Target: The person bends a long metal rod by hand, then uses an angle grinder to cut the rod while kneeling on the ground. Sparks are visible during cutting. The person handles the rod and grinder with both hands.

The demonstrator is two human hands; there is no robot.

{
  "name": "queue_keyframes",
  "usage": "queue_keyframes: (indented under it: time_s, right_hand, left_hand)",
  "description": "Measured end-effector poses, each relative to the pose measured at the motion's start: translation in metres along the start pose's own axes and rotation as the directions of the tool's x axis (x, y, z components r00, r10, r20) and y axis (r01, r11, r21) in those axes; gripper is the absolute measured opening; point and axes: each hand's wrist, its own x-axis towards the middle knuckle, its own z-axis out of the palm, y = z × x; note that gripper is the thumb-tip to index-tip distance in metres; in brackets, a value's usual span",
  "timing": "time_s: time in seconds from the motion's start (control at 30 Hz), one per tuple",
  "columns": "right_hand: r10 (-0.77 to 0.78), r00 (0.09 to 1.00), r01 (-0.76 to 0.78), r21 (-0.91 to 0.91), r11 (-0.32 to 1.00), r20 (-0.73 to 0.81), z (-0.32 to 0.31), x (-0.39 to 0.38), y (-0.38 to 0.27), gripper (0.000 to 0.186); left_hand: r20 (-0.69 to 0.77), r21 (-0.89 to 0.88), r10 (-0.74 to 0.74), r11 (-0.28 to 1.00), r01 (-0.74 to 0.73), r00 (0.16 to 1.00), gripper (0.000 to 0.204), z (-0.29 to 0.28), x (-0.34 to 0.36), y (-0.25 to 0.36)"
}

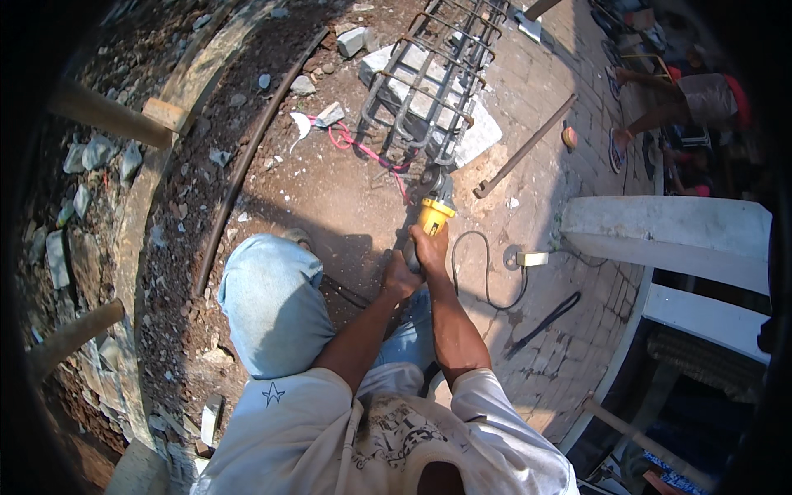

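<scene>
Both of my hands are closed on a yellow and black angle grinder (435,216). My right hand (431,247) wraps round its body, just behind the yellow part. Lower and to the left, my left hand (402,276) grips its rear end. The grinder's head points away from me, close to the near end of a rebar cage (425,91); whether the disc touches the steel I cannot tell. Under the cage lie pale stone blocks (480,136). A pink cord (367,151) lies on the ground left of the grinder's head.
A long metal bar (247,157) lies on the left, and a shorter hooked bar (528,147) on the right. A power cable runs to a white socket block (532,259). A black looped strap (544,323) lies nearby. A white post (660,227) stands right. Another person sits at the upper right.
</scene>
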Motion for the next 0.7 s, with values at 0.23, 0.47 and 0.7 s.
queue_keyframes:
  time_s: [0.23,0.47,0.7]
  right_hand:
    - [0.040,0.999,-0.040,0.038,0.998,0.013,-0.0007,0.0015,-0.0067,0.048]
    - [0.022,1.000,-0.023,0.041,0.999,0.020,-0.0016,0.0018,-0.0054,0.048]
    - [0.032,0.999,-0.032,-0.013,0.999,-0.007,-0.0007,0.0046,0.0016,0.047]
  left_hand:
    - [-0.010,0.026,-0.014,1.000,0.014,1.000,0.077,-0.0003,0.0008,0.0055]
    - [-0.033,-0.032,0.009,0.999,-0.010,0.999,0.073,0.0015,0.0013,0.0017]
    - [-0.023,-0.044,-0.009,0.999,0.008,1.000,0.070,0.0009,0.0006,0.0008]
